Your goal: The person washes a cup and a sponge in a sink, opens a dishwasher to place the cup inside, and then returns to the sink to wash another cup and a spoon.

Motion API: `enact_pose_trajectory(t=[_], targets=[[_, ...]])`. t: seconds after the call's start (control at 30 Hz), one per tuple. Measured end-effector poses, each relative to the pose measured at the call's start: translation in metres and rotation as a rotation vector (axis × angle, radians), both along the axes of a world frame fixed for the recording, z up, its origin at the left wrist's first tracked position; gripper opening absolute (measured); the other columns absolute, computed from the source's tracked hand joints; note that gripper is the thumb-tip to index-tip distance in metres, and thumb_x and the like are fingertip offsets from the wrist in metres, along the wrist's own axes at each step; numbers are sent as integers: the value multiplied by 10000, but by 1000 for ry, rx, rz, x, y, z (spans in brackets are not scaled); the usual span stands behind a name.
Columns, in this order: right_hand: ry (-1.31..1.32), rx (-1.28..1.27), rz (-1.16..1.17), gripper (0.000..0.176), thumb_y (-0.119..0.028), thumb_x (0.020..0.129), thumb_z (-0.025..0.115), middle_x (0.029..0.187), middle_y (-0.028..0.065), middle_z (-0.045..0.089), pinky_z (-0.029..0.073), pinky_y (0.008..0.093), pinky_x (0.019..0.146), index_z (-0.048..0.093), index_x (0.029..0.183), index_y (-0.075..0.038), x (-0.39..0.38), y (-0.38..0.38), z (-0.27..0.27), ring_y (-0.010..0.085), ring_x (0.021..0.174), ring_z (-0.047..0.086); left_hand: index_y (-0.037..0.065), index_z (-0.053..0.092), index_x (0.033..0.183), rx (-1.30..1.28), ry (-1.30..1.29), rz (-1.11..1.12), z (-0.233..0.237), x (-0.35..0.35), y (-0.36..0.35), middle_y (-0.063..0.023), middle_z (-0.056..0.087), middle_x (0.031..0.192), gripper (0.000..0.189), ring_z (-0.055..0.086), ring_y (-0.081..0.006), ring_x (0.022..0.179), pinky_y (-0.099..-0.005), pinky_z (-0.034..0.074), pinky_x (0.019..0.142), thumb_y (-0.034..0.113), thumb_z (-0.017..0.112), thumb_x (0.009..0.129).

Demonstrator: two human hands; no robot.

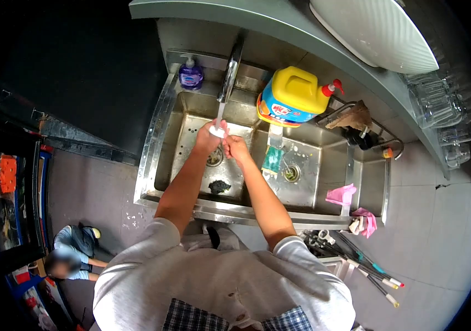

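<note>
Water runs from the chrome faucet (229, 74) onto a small white object (217, 131) above the left sink basin (191, 124). My left hand (207, 139) is closed round this white object, which is too small to identify. Close by on the right, my right hand (236, 148) has its fingers curled together at the object's edge; whether it grips anything is hidden. Below my hands, a dark scouring pad (219, 186) lies in the basin near the drain (214, 159). A green and yellow sponge (272, 160) rests on the divider between the basins.
A purple soap bottle (191, 76) and a large yellow jug (296, 94) stand behind the sink. Pink gloves (341, 195) lie at the right. Glasses (438, 105) and a white dish (376, 33) are on the shelf. Another person (72, 251) is at the lower left.
</note>
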State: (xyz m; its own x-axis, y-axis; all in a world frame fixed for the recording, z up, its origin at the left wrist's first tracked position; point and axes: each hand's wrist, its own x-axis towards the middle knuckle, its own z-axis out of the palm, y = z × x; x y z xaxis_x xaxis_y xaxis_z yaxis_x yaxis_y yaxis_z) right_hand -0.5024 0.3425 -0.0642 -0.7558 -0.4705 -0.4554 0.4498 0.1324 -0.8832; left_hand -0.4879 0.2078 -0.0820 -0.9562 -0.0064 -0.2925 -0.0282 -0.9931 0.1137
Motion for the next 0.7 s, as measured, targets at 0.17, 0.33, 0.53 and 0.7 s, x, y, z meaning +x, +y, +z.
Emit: enact_pose_trajectory(t=[0.17,0.33,0.53,0.7], targets=[[318,121,40,254,-213,889,548,527,-6,489,349,237,411,545,694,-52,6,-10,5,93,428,443,-6,527,1046,-694,-148,-152,9,24,-16,-109,615,965,236,597,-213,880,-351,498,773,149,542,869],[268,-4,44,216,-195,886,551,545,-16,485,353,243,435,564,730,-47,12,-22,7,83,453,437,65,604,970,-790,-394,-48,14,18,-20,-57,643,930,204,620,-178,851,-327,527,701,242,554,884],[304,21,66,276,-267,921,492,549,-23,440,319,239,425,523,731,-70,6,-16,-6,82,437,380,21,554,985,-254,-17,-10,-4,12,-22,-117,619,940,329,581,-258,913,-419,461,826,326,441,933],[-373,-284,22,349,-383,935,436,525,-35,336,313,230,446,431,700,-125,13,-13,31,101,458,354,9,533,988,-48,183,-34,-17,2,-23,-132,587,972,312,557,-267,906,-385,450,848,298,427,936]])
